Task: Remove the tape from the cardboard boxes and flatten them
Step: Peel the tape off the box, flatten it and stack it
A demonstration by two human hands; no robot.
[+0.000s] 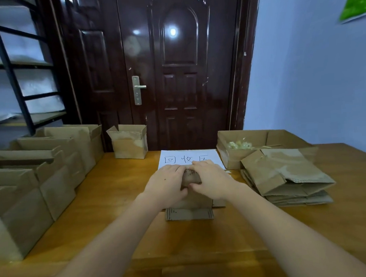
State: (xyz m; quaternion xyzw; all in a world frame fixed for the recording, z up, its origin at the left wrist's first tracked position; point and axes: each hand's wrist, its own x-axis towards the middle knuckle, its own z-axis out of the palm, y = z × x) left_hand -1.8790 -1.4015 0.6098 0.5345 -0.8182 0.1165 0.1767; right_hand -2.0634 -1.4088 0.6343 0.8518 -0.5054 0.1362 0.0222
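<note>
A small cardboard box (190, 204) stands in the middle of the wooden table (122, 206), its lower flap lying flat toward me. My left hand (166, 183) and my right hand (211, 180) both rest on its top, fingers curled over the far edge and thumbs on the near side. The hands hide most of the top, so any tape there cannot be seen. Several upright boxes (40, 175) with open flaps line the left side. One more open box (130, 142) stands at the back. A stack of flattened boxes (287, 174) lies at the right.
A white sheet with handwritten characters (187, 157) lies behind the held box. An open box (242, 145) holding crumpled tape scraps sits at the back right. A dark door stands behind the table, a black metal shelf at the left.
</note>
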